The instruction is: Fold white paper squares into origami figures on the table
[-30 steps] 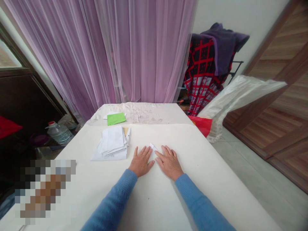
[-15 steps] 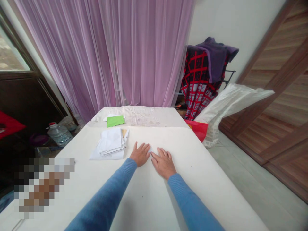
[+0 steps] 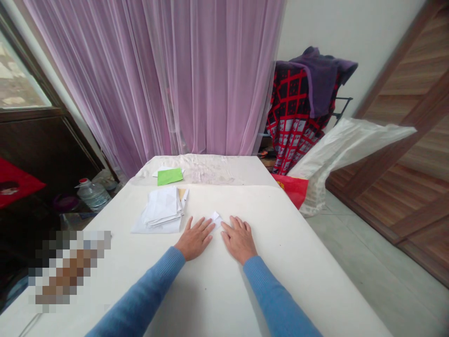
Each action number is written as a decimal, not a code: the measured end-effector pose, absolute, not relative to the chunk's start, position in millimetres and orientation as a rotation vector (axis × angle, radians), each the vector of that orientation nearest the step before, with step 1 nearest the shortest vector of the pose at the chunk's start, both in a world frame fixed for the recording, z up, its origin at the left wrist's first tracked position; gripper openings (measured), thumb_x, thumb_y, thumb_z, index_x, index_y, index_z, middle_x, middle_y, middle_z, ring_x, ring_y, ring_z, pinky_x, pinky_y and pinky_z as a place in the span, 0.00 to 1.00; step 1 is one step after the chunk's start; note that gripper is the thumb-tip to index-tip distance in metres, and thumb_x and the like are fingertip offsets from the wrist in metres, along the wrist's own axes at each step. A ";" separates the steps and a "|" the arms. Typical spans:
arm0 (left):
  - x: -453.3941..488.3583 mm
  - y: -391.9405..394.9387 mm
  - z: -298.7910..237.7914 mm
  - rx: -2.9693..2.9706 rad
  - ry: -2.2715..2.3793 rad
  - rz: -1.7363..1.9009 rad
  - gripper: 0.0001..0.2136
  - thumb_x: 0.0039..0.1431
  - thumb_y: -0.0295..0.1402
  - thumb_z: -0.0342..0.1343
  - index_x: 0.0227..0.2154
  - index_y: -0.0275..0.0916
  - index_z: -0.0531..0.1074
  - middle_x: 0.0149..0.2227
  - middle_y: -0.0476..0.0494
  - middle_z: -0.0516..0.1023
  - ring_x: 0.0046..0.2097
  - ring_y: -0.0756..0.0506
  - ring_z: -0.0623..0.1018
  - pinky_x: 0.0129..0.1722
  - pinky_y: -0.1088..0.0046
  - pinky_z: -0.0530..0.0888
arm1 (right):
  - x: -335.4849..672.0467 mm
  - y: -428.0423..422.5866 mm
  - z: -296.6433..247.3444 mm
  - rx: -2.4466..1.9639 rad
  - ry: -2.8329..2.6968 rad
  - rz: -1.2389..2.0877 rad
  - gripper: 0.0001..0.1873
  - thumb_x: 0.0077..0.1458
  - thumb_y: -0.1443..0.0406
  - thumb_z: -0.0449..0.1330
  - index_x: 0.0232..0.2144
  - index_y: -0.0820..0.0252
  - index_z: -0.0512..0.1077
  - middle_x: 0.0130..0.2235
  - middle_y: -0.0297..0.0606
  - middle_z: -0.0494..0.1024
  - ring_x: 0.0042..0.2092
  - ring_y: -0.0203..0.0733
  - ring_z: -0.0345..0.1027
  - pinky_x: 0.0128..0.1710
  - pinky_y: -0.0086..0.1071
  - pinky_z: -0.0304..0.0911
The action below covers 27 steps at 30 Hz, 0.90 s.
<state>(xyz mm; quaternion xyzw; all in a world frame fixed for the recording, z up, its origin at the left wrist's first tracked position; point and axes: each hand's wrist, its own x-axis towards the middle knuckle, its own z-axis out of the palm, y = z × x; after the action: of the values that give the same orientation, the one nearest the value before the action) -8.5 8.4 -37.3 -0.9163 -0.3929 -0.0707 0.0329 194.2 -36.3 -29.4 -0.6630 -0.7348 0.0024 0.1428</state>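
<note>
A small folded piece of white paper (image 3: 216, 220) lies on the white-covered table (image 3: 287, 281) between my hands. My left hand (image 3: 195, 238) rests palm down with its fingers spread, the fingertips at the paper's left edge. On the other side, my right hand (image 3: 239, 238) lies with fingers stretched out, its index fingertip at the paper's right edge. Parts of the paper's sides may be under my fingertips. To the left of my left hand sits a stack of white paper sheets (image 3: 161, 207), some of them folded.
Farther back is a green piece of paper (image 3: 170, 176) near a clear plastic sheet (image 3: 210, 171). Beyond the right edge are a red bag (image 3: 296, 189) and a white plastic sack (image 3: 336, 150). A water jug (image 3: 93, 194) stands left of the table. A blurred patch hides the left edge.
My left hand has slid left and toward me, and more of the small folded paper shows. My right hand has stayed nearly in place. The view has shifted slightly.
</note>
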 end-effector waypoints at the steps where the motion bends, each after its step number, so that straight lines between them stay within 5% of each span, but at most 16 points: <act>1: -9.9 6.0 -38.3 -2.817 -1.217 -0.221 0.22 0.69 0.40 0.38 0.64 0.52 0.55 0.65 0.46 0.60 0.66 0.41 0.59 0.64 0.44 0.50 | 194.3 -36.2 -29.8 -1.910 -2.121 0.006 0.21 0.64 0.56 0.48 0.57 0.45 0.67 0.62 0.44 0.63 0.63 0.51 0.52 0.60 0.49 0.45; 16: -10.2 -8.1 -21.2 -2.869 -1.389 -0.180 0.20 0.69 0.43 0.36 0.59 0.57 0.63 0.65 0.47 0.62 0.66 0.41 0.59 0.63 0.42 0.49 | 194.7 -35.9 -36.7 -1.849 -2.119 -0.067 0.21 0.63 0.58 0.49 0.56 0.49 0.68 0.61 0.47 0.65 0.62 0.51 0.54 0.59 0.49 0.47; 22: -13.3 -6.8 -32.0 -2.822 -1.313 -0.258 0.19 0.68 0.43 0.39 0.59 0.59 0.63 0.64 0.48 0.63 0.65 0.40 0.61 0.63 0.43 0.51 | 194.4 -25.4 -35.8 -1.796 -2.141 -0.047 0.26 0.65 0.56 0.45 0.63 0.47 0.58 0.68 0.44 0.51 0.67 0.51 0.43 0.62 0.51 0.43; 27: -13.4 -6.5 -37.9 -2.823 -1.296 -0.264 0.19 0.68 0.43 0.39 0.59 0.57 0.62 0.64 0.45 0.62 0.65 0.37 0.61 0.62 0.40 0.52 | 188.5 -5.7 -25.7 -1.697 -2.332 0.054 0.22 0.65 0.55 0.46 0.60 0.41 0.62 0.69 0.38 0.50 0.69 0.49 0.39 0.64 0.52 0.39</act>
<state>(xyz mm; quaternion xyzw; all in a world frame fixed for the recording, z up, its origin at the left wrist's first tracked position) -13.4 -6.5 -37.9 -0.9054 -0.4157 -0.0848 0.0123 188.5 -5.7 -25.7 -0.5835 -0.8017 0.0185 0.1282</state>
